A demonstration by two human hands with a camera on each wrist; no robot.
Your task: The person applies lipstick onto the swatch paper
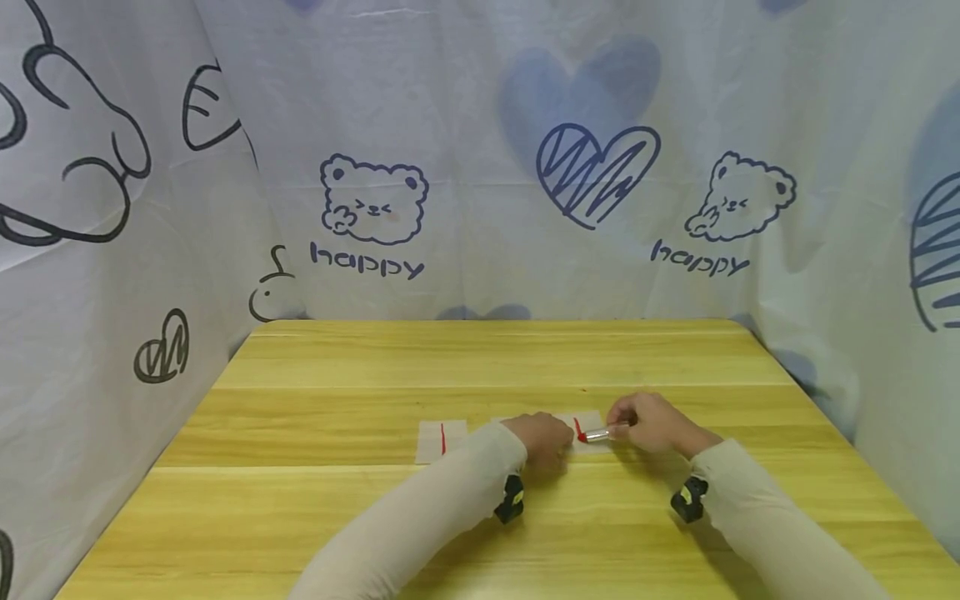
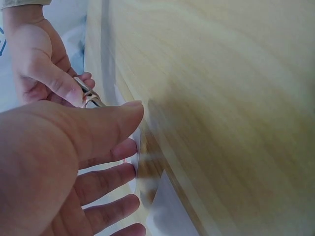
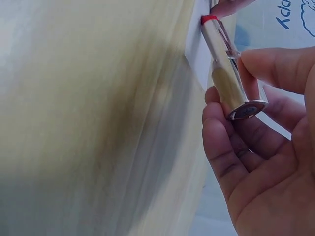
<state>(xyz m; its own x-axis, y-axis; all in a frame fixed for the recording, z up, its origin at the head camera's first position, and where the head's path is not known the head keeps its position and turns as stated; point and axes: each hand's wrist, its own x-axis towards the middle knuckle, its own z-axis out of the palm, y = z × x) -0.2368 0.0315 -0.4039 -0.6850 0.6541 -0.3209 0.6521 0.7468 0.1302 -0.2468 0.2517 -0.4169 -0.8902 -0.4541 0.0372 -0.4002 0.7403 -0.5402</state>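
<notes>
My right hand [image 1: 651, 422] pinches a silver, red-tipped lipstick [image 1: 597, 435] between thumb and fingers. Its red tip meets a short red stroke on a pale paper piece [image 1: 594, 448]. In the right wrist view the shiny tube of the lipstick [image 3: 224, 73] shows its round base toward the camera. My left hand [image 1: 542, 440] lies at the left side of that paper, its fingers fairly straight and apart in the left wrist view; whether they press the paper is hard to tell. Further left lies another paper piece [image 1: 430, 442] with a red line down it.
Between the two marked pieces, a pale paper edge [image 1: 504, 417] shows behind the left sleeve, mostly hidden. Everything lies on a wooden table [image 1: 360, 358]. A printed white curtain [image 1: 465, 208] hangs behind and at both sides. Each wrist carries a small black camera [image 1: 510, 498].
</notes>
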